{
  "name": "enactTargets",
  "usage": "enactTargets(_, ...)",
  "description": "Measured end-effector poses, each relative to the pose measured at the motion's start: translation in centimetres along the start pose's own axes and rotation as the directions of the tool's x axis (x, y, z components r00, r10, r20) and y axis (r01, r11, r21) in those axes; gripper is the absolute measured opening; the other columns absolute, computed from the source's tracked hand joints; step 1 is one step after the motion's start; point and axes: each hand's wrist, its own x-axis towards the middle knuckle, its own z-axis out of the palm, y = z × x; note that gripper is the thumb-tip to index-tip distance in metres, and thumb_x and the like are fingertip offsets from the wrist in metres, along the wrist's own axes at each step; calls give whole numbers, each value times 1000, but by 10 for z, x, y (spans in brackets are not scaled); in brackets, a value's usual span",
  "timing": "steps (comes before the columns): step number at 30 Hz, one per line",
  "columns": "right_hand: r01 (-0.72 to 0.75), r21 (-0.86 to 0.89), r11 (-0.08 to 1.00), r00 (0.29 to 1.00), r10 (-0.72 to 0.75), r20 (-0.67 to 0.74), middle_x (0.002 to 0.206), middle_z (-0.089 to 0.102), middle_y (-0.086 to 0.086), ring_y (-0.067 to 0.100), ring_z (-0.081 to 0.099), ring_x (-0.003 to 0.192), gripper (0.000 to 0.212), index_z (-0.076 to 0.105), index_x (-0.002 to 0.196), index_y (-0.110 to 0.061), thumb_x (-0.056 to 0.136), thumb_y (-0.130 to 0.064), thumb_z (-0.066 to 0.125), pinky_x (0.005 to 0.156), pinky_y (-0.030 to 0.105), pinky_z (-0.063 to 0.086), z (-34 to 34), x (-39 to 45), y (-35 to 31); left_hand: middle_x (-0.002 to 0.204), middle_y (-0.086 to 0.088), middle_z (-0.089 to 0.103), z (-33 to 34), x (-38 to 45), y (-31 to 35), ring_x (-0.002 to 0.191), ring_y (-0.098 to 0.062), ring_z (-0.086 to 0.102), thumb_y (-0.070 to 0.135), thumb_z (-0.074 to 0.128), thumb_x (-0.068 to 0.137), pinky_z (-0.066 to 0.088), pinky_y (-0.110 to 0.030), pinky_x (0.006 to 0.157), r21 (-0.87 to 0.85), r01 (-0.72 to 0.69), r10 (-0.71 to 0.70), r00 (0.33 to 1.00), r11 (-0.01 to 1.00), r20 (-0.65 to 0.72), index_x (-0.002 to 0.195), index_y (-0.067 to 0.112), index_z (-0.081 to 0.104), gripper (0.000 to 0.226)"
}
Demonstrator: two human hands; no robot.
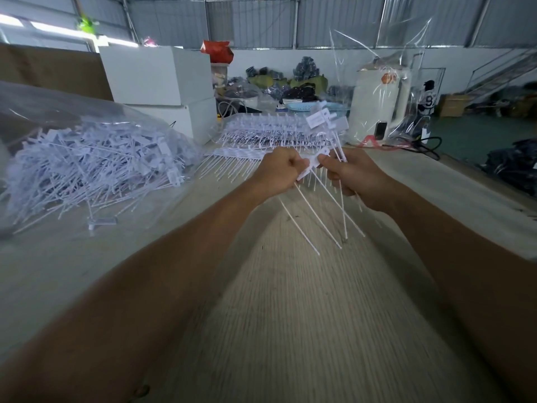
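Forearms [180, 257] cross the pale grained bench [290, 315]; left hand [277, 170] and right hand [354, 178] fingers pinch white ties [313, 165]. Bagged ties [87, 164] sit at the bench's left, metal wall [261, 21] beyond it.

L hand [279, 169] & R hand [352, 177] out fwd, both curled, close together.

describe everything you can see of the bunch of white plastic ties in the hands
The bunch of white plastic tag ties is a few thin, stiff-looking strips with flat rectangular tabs. The left hand pinches one tab, the right hand grips the rest, above the pale wood-grain table. Some tabs stick up past the right hand; the tails fan downward, tips close to the table.
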Motion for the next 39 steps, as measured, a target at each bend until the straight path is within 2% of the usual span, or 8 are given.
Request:
enactTargets(7, -43, 73, 996, 999, 42, 21, 57, 44, -5, 9, 36, 47, 15, 64, 91, -14, 97, -28, 64, 40, 19, 23, -2, 1, -2, 76, -18, 71, -2, -4, 1, 52, -9, 59, 19, 56, 103, 42, -12, 48, -139, -17, 24, 999, 990, 45, 87, 1, 67, 27)
enactTargets(11, -25, 87, 996, 998, 20, 56, 57, 44, -8, 7, 36, 47, 21, 62, 89, -17, 95, -37, 67, 41, 20, 25, -4, 0, -3, 64, -5, 65, -4, -2, 4, 51, -10, 58, 25, 56, 103, 47, -23, 56, -193, 29, -16, 998, 981, 65, 80, 10, 65, 29)
enactTargets(14, 33, 81, 996, 999, -33, -1, 57, 46, -8, 6, 38, 50, 26, 61, 88, -18, 94, -43, 68, 44, 20, 26, -1, -1, -4, 57, 0, 60, -4, -2, 6, 50, -12, 57, 29, 55, 103, 47, -26, 56, -245, 74, -56, 995, 967, 81, 74, 14, 62, 34)
enactTargets(18, 84, 77, 993, 996, -84, -14, 57, 46, -8, 8, 38, 51, 20, 66, 88, -17, 95, -36, 69, 47, 22, 25, 2, 1, -7, 51, 0, 54, -4, 0, 6, 45, -11, 50, 32, 51, 105, 44, -22, 48, -348, 134, -107, 990, 928, 95, 97, -5, 67, 40)
enactTargets(21, 98, 78, 992, 995, -100, 26, 59, 45, -9, 8, 38, 53, 19, 68, 91, -16, 95, -35, 69, 49, 24, 27, 1, 0, -8, 49, 4, 49, -6, 1, 7, 48, -13, 45, 31, 53, 104, 40, -21, 47, -379, 191, -154, 980, 906, 126, 108, -2, 67, 36)
enactTargets(26, 147, 97, 984, 977, -160, 142, 59, 43, -10, 7, 35, 51, 15, 70, 82, -31, 97, -33, 66, 47, 24, 25, -1, -4, -10, 48, 3, 37, -10, -2, 6, 43, -13, 38, 30, 49, 105, 26, -27, 51, -426, 287, -188, 947, 858, 260, 93, 12, 56, 23)
enactTargets(32, 161, 89, 983, 957, -178, 231, 61, 42, -7, 9, 32, 52, 19, 59, 91, -21, 96, -38, 66, 45, 22, 25, -3, -4, -7, 43, 6, 28, -15, 0, 2, 35, -8, 24, 17, 36, 104, 19, -22, 42, -441, 454, -237, 854, 774, 463, 70, 17, 40, 35)
enactTargets(39, 113, 8, 994, 974, -112, 199, 60, 42, -6, 7, 32, 50, 20, 65, 82, -25, 99, -35, 63, 45, 22, 24, 0, -5, -7, 45, 6, 34, -11, 6, -3, 37, -8, 28, 30, 47, 104, 22, -20, 40, -383, 442, -273, 865, 811, 421, 64, 18, 47, 41)
